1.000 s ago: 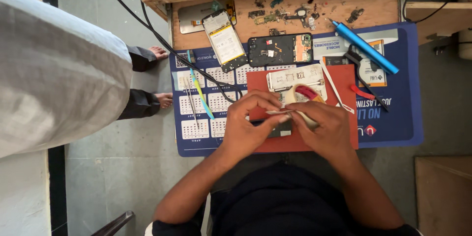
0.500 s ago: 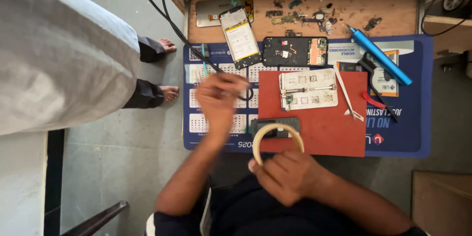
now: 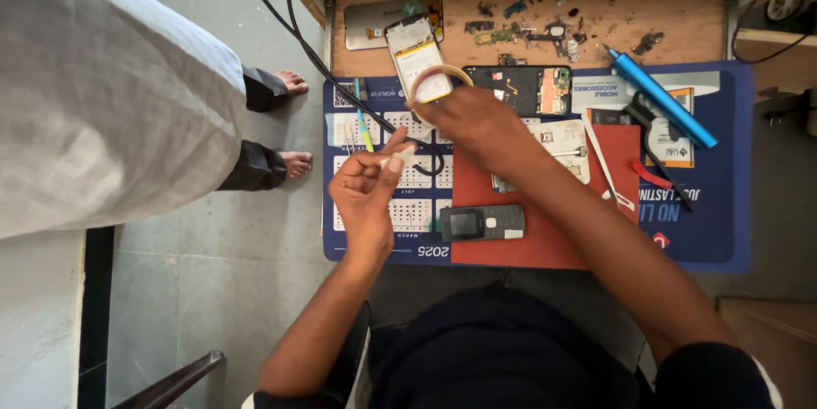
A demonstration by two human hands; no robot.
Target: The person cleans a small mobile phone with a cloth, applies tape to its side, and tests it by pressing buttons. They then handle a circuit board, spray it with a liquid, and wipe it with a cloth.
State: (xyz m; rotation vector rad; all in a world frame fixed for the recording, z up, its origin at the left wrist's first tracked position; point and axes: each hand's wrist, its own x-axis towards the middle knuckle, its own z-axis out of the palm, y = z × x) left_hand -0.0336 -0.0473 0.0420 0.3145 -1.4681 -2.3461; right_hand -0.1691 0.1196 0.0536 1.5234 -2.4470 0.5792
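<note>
Here the red mat point(image 3: 545, 243) on the blue calendar mat point(image 3: 723, 230) serves as the landmark. On its near left corner lies a small dark keypad phone point(image 3: 482, 222). Beyond its far edge sits an opened phone body point(image 3: 523, 90) with its circuit board bare, and left of that a second opened phone point(image 3: 417, 56) with a pale battery. Right of the red mat lie a blue pen-shaped tool point(image 3: 659, 98), black pliers point(image 3: 647, 120) and a red-handled tool point(image 3: 651, 175). A black cable point(image 3: 340, 90) crosses the calendar mat left of it. A bystander's bare feet point(image 3: 294, 120) stand on the floor further left.

The right hand point(image 3: 472, 120) reaches across the red mat's far left corner, fingers curled around a cream tape roll point(image 3: 438, 85) held above the battery phone. The left hand point(image 3: 370, 192), left of the red mat, pinches a small pale strip point(image 3: 400, 154) between thumb and forefinger.
</note>
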